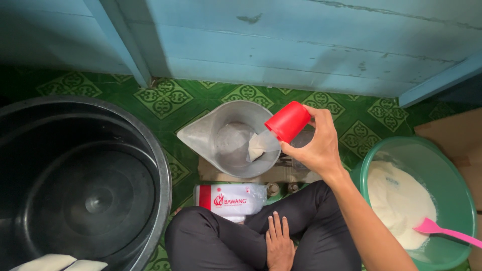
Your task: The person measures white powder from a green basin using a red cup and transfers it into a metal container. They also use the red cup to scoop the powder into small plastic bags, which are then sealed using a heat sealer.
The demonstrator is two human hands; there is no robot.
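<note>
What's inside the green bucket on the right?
The green bucket holds a mound of white powder, with a pink scoop resting on it, handle over the rim. The powder covers the bucket's bottom and anything buried there.

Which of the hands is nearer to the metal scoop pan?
Right. The right hand holds a red cup tipped over the metal scoop pan, at its rim. The left hand rests on the lap, below the pan.
</note>
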